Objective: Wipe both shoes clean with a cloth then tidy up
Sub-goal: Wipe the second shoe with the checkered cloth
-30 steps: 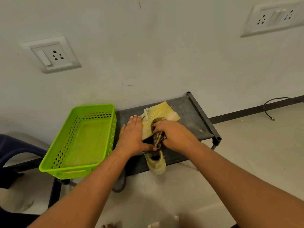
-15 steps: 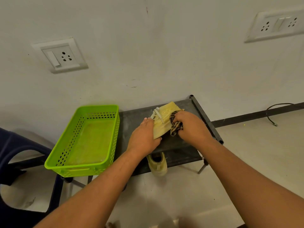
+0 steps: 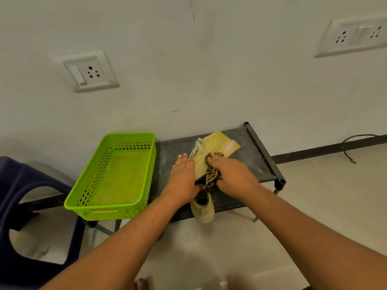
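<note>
On the flat top of the black rack (image 3: 247, 162), a yellow shoe (image 3: 217, 143) with white laces (image 3: 196, 147) lies on its side. The left hand (image 3: 182, 178) presses on this shoe with straight fingers. The right hand (image 3: 232, 176) is curled around a crumpled brown patterned cloth (image 3: 212, 174) and holds it against the shoe. Under the rack's top, the rounded heel of a second shoe (image 3: 203, 208) sticks out. On the rack's left end sits a rectangular green plastic basket (image 3: 109, 212) with perforated walls.
</note>
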